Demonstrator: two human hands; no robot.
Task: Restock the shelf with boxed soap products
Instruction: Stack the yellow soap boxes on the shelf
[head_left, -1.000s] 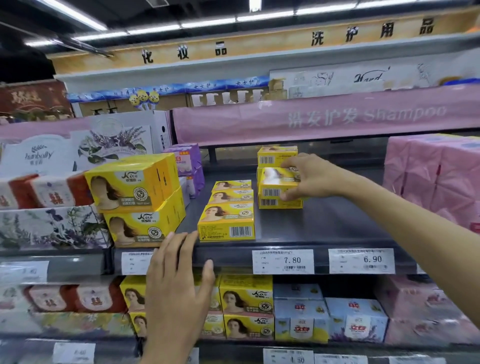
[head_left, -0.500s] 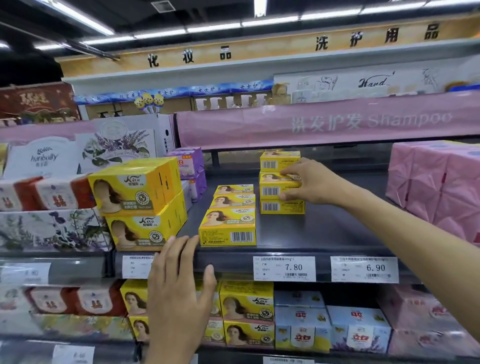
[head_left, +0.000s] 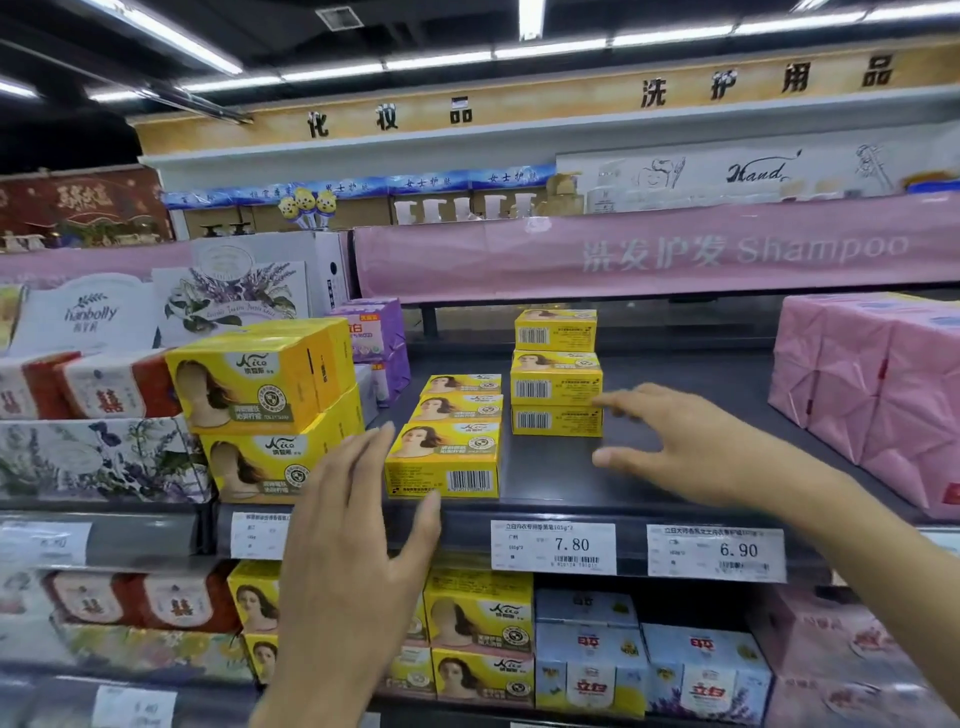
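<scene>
Yellow soap boxes (head_left: 444, 457) on mid shelf (head_left: 675, 395): row of three lying flat, stack of three (head_left: 556, 387) just right of it, barcodes facing out
Judged light, stiff carton, glossy, corners crushable; pinch across short sides
Left hand (head_left: 353, 561) open, fingers spread, in front of row's front box, holds nothing
Right hand (head_left: 696, 447) open, fingertips at stack's edge, contact unclear
Legible: price tag 7.80 (head_left: 553, 545), price tag 6.90 (head_left: 716, 552), Shampoo banner (head_left: 727, 249), hanbolly box (head_left: 91, 314)

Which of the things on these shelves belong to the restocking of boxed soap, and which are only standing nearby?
Belong to the job:
stack of yellow soap boxes
row of flat yellow soap boxes
dark shelf
right hand, open beside the stack
left hand, open before the shelf edge

Only nearby:
pink packs
purple boxes
price tags
blue-and-white boxes on the shelf below
</scene>
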